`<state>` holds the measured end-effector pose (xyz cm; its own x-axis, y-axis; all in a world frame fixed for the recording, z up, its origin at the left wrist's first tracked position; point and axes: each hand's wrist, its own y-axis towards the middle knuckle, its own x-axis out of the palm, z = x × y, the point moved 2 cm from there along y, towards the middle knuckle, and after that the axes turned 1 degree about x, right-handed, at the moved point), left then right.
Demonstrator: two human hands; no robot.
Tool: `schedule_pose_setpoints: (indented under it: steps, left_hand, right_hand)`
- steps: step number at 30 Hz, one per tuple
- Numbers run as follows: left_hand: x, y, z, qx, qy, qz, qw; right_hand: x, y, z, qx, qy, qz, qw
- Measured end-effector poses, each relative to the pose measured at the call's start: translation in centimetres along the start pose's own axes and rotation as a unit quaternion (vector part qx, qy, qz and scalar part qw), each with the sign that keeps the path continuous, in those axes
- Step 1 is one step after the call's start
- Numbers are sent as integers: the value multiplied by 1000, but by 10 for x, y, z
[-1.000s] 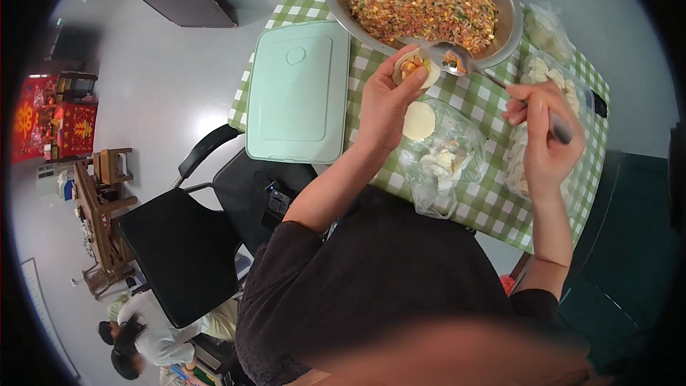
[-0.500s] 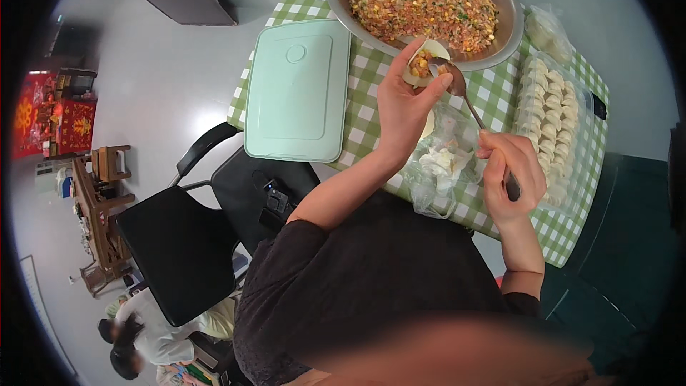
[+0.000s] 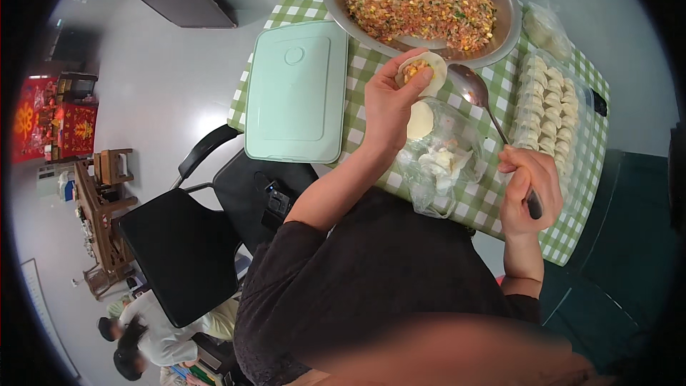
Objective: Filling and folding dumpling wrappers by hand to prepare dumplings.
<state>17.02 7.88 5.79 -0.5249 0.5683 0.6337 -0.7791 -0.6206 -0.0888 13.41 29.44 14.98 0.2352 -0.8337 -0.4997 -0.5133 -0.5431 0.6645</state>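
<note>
My left hand point(image 3: 391, 104) is closed on a round dumpling wrapper point(image 3: 434, 84) with a dab of filling in its middle, the thumb pressing over the filling. In my right hand point(image 3: 530, 187) is a metal spoon point(image 3: 469, 86), gripped by its handle; the bowl of the spoon is just right of the wrapper and apart from it. Beyond both hands stands a big steel basin point(image 3: 511, 28) of minced filling point(image 3: 421, 3) with yellow and green bits. Below the left hand, more pale wrappers point(image 3: 419, 121) lie on a clear plastic bag point(image 3: 457, 139).
On the right, a clear plastic tray point(image 3: 525, 71) holds rows of folded dumplings point(image 3: 549, 111). A pale green lid point(image 3: 296, 93) lies at the left of the checked tablecloth point(image 3: 361, 100). A knotted plastic bag point(image 3: 547, 32) sits by the basin. A black chair point(image 3: 179, 243) stands left.
My right hand has drawn the spoon away from the wrapper, rightward and toward me. My left hand has shifted slightly left, its thumb now over the filling.
</note>
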Motion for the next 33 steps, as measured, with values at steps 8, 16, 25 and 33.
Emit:
schedule_pose_setpoints:
  steps: [8, 16, 25, 33]
  left_hand:
    - [-3, -1, -1, -30, 25, -34, 999]
    - [-12, -3, -3, -82, 29, -49, 995]
    - [-29, -10, -6, -151, 40, -65, 986]
    - [-32, -11, -6, -211, 36, -93, 972]
  right_hand:
    - [6, 17, 12, 4, 61, -28, 998]
    - [0, 39, 29, -16, 19, -31, 999]
    - [29, 92, 156, -6, -136, -62, 989]
    - [40, 84, 217, 156, -25, -84, 984]
